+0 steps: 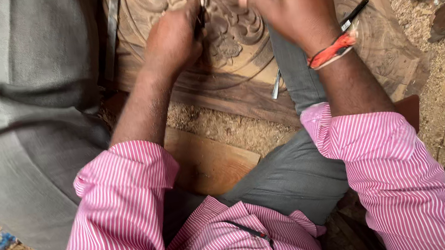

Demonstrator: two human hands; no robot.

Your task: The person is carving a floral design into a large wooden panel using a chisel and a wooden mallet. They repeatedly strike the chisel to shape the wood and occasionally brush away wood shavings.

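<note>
**Chisel on the carved panel**

Left hand [170,41] gripped a slim chisel [202,9] upright on the carved wooden panel [233,40]. Right hand [290,4] hovered closed above; what it held was blurred. Best kept steady, edge seated in the groove. Spare tools [351,15] lay right.

No packages, labels, signs or screens show in this view. The one doubtful thing is a small blue scrap [4,240] lying among the wood shavings [234,126] at the lower left (too small and blurred to say whether it is a wrapper or only a bit of litter). It carries no print that can be made out, and nothing else in the view has a printed face or a display.
</note>
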